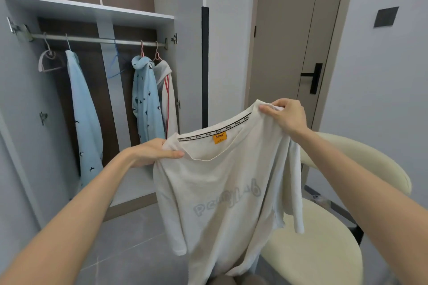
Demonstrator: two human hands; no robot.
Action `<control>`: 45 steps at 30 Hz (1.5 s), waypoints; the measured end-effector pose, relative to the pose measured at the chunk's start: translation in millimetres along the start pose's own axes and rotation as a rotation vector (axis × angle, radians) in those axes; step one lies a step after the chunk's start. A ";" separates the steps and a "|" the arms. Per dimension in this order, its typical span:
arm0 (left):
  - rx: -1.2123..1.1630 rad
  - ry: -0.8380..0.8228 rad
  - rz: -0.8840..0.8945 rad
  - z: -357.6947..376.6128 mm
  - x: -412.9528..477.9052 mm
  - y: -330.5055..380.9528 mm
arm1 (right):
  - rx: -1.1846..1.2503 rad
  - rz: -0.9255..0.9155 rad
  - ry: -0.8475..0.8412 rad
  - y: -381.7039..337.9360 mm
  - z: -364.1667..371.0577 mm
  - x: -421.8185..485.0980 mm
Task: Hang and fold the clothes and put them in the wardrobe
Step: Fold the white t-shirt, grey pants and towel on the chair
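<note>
1. My left hand [157,151] pinches one shoulder of the cream T-shirt [222,192] - thumb flat on the front of the cloth by the collar, the other fingers tucked behind it.
2. My right hand [286,115] grips the other shoulder, fingers curled over a bunch of cloth. It is held higher than the left, so the collar runs at a slant.
3. The T-shirt hangs in the air between my hands, its front toward me and pale lettering across the chest. An orange label [219,137] sits inside the back of the collar.
4. One sleeve hangs in front of the cream chair [324,250]; I cannot tell whether it touches.
5. The wardrobe [88,10] stands open on my left, well apart from the T-shirt.
6. Near the left end of its rail [97,40] hangs an empty white hanger [47,61], with a pale blue garment [85,118] just beside it.
7. Near the middle of the rail hangs an empty blue hanger [115,65].
8. At the right end a blue bird-print garment [146,99] and a white garment with red stripes [168,97] hang touching each other.
9. A closed door [289,30] with a black handle [313,77] stands beyond my right hand.
</note>
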State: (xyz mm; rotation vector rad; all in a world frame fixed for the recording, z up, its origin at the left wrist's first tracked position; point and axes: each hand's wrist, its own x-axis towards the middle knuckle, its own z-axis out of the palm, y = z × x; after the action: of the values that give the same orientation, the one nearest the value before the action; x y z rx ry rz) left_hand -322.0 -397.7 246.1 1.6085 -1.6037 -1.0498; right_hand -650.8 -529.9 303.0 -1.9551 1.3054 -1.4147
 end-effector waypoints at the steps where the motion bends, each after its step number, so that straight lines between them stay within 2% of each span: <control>1: -0.045 0.023 -0.014 -1.6 -1.3 5.0 | -0.008 0.006 0.003 1.9 1.2 0.8; 3: -0.033 0.121 -0.030 -8.0 -3.5 13.0 | -0.016 0.022 -0.067 6.0 3.2 2.9; 6: 0.230 0.271 -0.006 -18.7 -1.9 8.9 | -0.029 0.023 -0.340 7.2 2.4 -0.7; 8: 0.286 0.446 0.049 -21.4 0.2 2.8 | -0.098 0.031 -0.534 2.1 1.2 -5.4; 10: 0.259 0.664 0.150 -22.9 0.9 3.7 | -0.127 0.003 -0.599 -4.5 3.3 -5.8; 11: 0.229 0.765 0.207 -23.9 0.4 7.5 | -0.097 -0.035 -0.557 -7.7 5.9 -4.3; 13: 0.149 0.932 0.318 -28.0 -2.0 19.0 | -0.013 -0.143 -0.357 -8.9 13.4 0.4; 15: 0.137 1.030 0.388 -32.0 -3.8 29.7 | -0.046 -0.217 -0.193 -7.4 21.3 2.8; 19: 0.513 1.104 0.358 -30.9 -9.9 30.1 | -0.222 -0.212 -0.273 -0.9 29.6 -3.8; 21: 0.587 1.161 0.363 -31.2 -14.0 33.8 | -0.243 -0.205 -0.211 -2.5 26.1 -4.8; 27: 0.445 1.217 0.472 -39.5 -10.4 67.5 | -0.286 -0.281 0.021 -34.6 -4.0 6.1; 32: 0.376 1.298 0.567 -47.6 -12.6 115.8 | -0.213 -0.337 0.181 -76.6 -49.1 15.1; 37: 0.313 1.322 0.750 -46.4 -28.2 181.4 | -0.119 -0.373 0.364 -115.5 -113.8 18.2; 45: 0.231 1.409 0.948 -33.8 -67.7 280.8 | -0.141 -0.477 0.580 -194.0 -220.4 -5.6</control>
State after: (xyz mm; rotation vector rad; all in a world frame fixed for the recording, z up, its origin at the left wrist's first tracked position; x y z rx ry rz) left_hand -427.0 -351.3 513.3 0.9505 -1.1163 0.6973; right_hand -759.7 -387.6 535.6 -2.1276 1.2243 -2.3097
